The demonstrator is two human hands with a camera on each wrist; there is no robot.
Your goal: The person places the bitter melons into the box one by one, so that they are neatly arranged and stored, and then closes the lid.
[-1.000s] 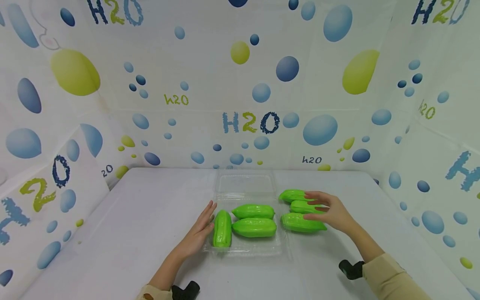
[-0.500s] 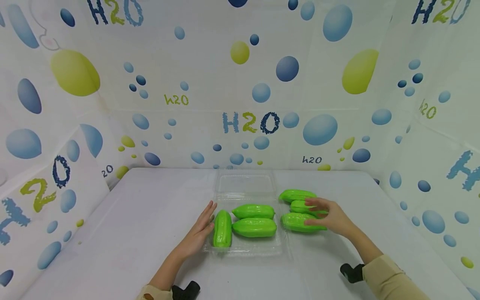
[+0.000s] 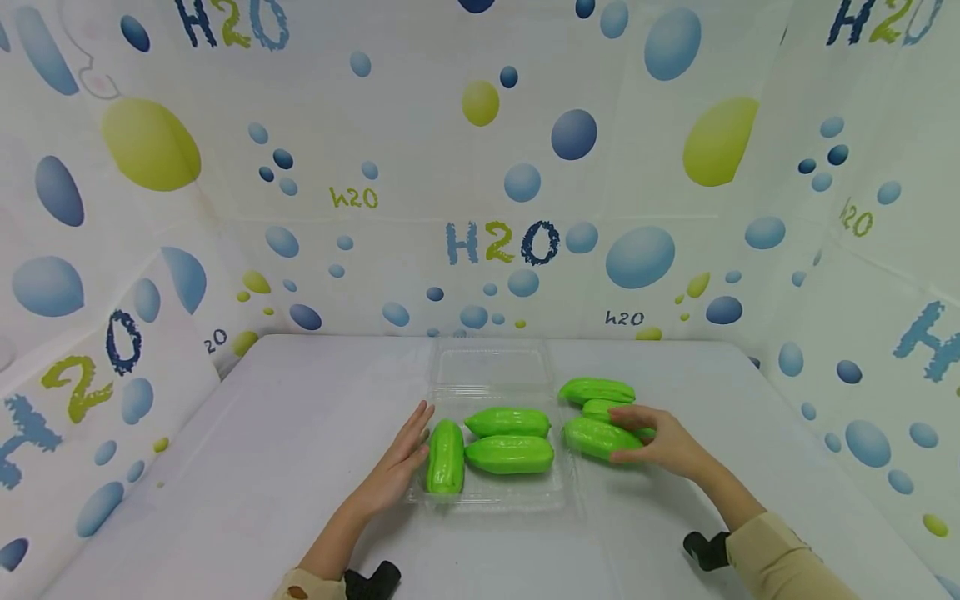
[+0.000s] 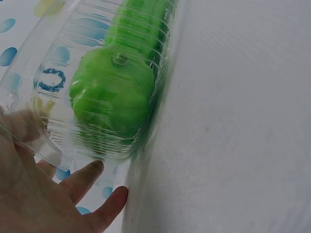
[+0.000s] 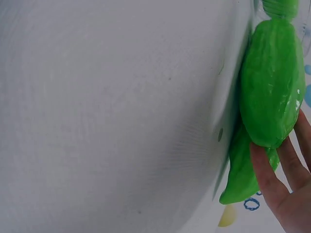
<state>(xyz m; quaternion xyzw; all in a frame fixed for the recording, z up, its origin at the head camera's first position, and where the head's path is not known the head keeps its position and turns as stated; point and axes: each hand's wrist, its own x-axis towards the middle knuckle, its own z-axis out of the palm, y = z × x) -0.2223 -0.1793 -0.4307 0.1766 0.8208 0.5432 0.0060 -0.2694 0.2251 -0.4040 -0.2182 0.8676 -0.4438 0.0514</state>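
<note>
A clear plastic clamshell container (image 3: 495,502) stands mid-table, its lid (image 3: 491,365) folded back. Inside lie two green ridged gourds lengthwise across it and an upright-lying gourd (image 3: 446,458) along its left wall. My left hand (image 3: 390,479) rests against that left side with fingers extended; the left wrist view shows the fingers at the clear plastic wall (image 4: 92,138). To the right of the container, my right hand (image 3: 663,442) pinches the tapered end of the nearest loose gourd (image 3: 595,438) between thumb and fingers. In the right wrist view this gourd (image 5: 271,82) covers part of another.
Two more loose gourds lie behind the held one: a far gourd (image 3: 597,390) and a middle gourd (image 3: 596,408), partly hidden. A white table (image 3: 300,417) carries everything. Printed sheeting (image 3: 420,150) encloses the back and sides. Each wrist bears a dark camera mount (image 3: 707,552).
My right hand has moved down from hovering over the loose gourds and taken hold of the nearest one, which has turned slightly. My left hand stays at the container.
</note>
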